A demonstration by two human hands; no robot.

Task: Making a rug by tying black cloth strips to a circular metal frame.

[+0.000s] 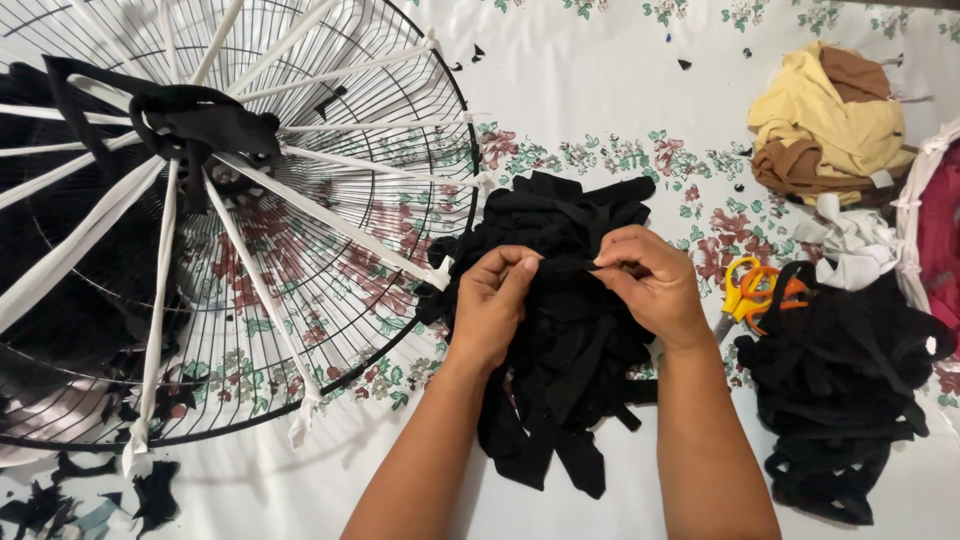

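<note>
While both our left hand [492, 300] and right hand [650, 280] pinch one black strip [568, 266] taut mid-cloth, it may snag the pile [570, 340] beneath.

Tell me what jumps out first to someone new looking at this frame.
Likely the big round wire fan guard at left, with white fabric strips tied across it like spokes. At centre, the left hand and right hand pinch a black fabric strip taut above a pile of black strips. Yellow-and-orange scissors lie just right of the right hand on the floral tablecloth.
</note>
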